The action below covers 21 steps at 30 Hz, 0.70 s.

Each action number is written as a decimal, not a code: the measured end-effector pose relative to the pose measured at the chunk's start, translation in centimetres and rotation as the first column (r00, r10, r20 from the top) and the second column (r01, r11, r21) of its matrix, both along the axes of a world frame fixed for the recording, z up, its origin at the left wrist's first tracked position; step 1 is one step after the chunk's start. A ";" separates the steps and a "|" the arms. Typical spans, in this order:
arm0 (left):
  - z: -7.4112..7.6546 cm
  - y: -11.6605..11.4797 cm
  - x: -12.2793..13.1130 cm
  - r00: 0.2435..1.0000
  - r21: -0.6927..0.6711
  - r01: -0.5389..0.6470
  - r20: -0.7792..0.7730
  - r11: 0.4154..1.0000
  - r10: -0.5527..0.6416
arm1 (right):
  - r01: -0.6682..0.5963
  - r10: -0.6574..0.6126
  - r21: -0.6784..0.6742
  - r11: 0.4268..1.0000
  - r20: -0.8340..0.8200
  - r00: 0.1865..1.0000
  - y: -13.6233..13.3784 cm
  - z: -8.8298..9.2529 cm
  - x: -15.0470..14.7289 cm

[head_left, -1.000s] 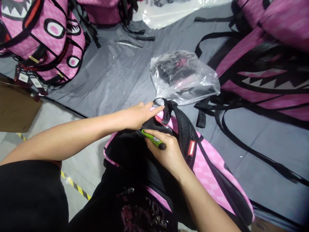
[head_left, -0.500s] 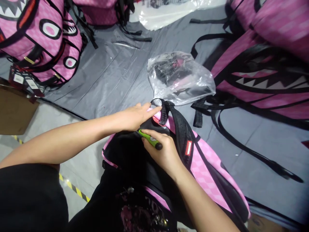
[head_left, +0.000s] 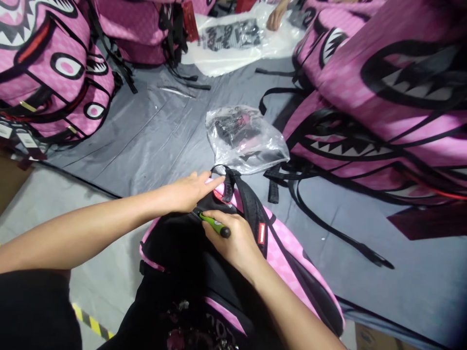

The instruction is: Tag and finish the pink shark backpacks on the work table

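Observation:
A pink and black backpack (head_left: 288,257) lies against my lap, back panel up, its top handle toward the table. My left hand (head_left: 188,192) rests on the top edge of the backpack, fingers stretched out and pressed flat near the handle loop (head_left: 228,180). My right hand (head_left: 231,240) is closed around a green tool with a black end (head_left: 215,225), its tip at the seam just under my left hand. A red label (head_left: 261,230) shows on the black shoulder strap.
A clear plastic bag (head_left: 244,138) with dark parts lies on the grey sheet (head_left: 164,131) beyond. Pink shark-mouth backpacks are piled at the left (head_left: 54,73) and right (head_left: 383,97). Another person's hand (head_left: 275,18) touches a white bag (head_left: 233,39) at the far edge.
The view has tilted up and shifted, so everything sits lower and further left in frame. Both hands keep their hold on the backpack top and the green tool.

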<state>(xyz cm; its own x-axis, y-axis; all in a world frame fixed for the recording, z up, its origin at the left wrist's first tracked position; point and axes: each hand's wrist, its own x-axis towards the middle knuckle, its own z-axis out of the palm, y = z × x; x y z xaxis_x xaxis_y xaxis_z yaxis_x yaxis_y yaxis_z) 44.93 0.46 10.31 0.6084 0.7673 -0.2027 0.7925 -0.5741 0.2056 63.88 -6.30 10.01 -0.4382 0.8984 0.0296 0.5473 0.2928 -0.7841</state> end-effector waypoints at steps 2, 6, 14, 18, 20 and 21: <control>0.1 0.0 0.0 1.000 -0.013 -0.007 0.015 1.000 0.007 | 0.024 -0.024 0.008 1.000 -0.061 0.998 0.6 2.4 1.8; 0.5 0.0 0.4 0.998 -0.055 -0.031 0.052 0.998 0.034 | 0.311 -0.262 0.218 0.925 -0.227 0.938 5.3 4.4 6.6; 0.9 -0.1 1.0 0.994 -0.095 -0.086 0.053 0.992 0.091 | -0.137 -0.207 0.369 0.919 0.748 0.631 21.1 -3.9 6.4; 0.9 0.2 1.1 0.989 -0.133 -0.107 0.085 0.985 0.119 | -0.107 -0.243 0.394 0.913 0.736 0.632 23.9 -4.9 4.3; 0.8 0.3 1.2 0.986 -0.156 -0.117 0.099 0.981 0.133 | -0.081 -0.255 0.386 0.919 0.738 0.625 24.0 -5.0 4.1; 0.7 0.3 1.2 0.985 -0.163 -0.122 0.102 0.979 0.140 | -0.057 -0.271 0.388 0.920 0.735 0.621 23.9 -5.0 4.1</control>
